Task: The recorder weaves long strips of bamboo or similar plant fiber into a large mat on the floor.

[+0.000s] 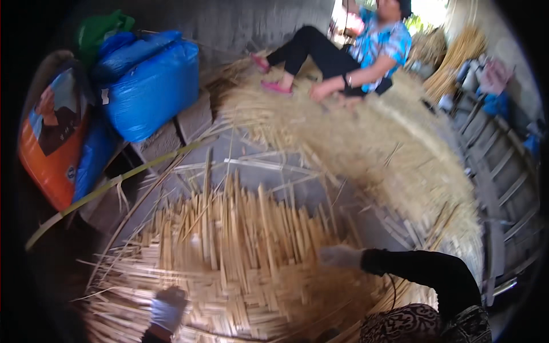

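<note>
A half-woven mat (pixel 246 291) of flat, straw-coloured strips, split bamboo or reed by their look, spreads before me. Its near part is a tight criss-cross weave, while long loose strip ends (pixel 220 228) stick out on the far side. My left hand (pixel 168 307), in a light glove with greyish fingers, is over the mat's near left part; blur hides how its fingers lie. At the mat's right side, my right hand (pixel 341 256), in a whitish glove, reaches in from a black sleeve. Motion smears its fingers, and I cannot make out anything in them.
Beyond, a person (pixel 349 63) sits on a large finished-looking mat (pixel 372 148), hands low near it. A blue bag (pixel 151 86) and an orange sack (pixel 54 143) stand left, behind a long greenish pole (pixel 123 175). A ladder-like wooden frame (pixel 503 177) lines the right.
</note>
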`<state>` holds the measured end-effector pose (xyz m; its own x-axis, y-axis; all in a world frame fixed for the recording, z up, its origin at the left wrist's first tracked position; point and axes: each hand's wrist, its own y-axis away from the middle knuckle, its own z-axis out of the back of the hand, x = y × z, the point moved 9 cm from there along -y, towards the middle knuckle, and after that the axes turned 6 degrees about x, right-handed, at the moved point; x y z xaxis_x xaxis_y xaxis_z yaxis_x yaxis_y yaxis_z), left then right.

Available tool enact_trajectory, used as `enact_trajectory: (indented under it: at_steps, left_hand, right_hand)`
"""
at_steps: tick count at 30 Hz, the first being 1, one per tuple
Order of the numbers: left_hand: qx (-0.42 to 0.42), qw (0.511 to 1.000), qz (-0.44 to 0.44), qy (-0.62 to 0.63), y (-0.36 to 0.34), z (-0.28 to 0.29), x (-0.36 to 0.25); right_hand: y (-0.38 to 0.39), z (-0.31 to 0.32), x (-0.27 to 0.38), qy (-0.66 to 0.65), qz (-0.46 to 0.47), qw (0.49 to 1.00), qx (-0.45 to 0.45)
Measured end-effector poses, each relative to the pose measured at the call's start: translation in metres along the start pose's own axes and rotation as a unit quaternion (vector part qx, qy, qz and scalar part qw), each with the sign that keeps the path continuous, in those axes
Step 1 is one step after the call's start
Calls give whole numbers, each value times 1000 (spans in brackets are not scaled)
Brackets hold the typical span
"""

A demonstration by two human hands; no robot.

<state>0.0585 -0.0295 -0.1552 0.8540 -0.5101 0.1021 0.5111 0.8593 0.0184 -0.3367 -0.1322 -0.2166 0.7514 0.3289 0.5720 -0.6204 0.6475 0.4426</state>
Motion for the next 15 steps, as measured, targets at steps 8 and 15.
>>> enact_trajectory:
  at_steps: [8, 15]
  left_hand:
    - [-102, 967, -140, 187, -133, 8, -147]
    - [-163, 964, -144, 155, -180, 3, -184]
  right_hand:
    - [40, 66, -32, 89, -405, 903, -115]
    - [61, 47, -67, 37, -417, 875, -242]
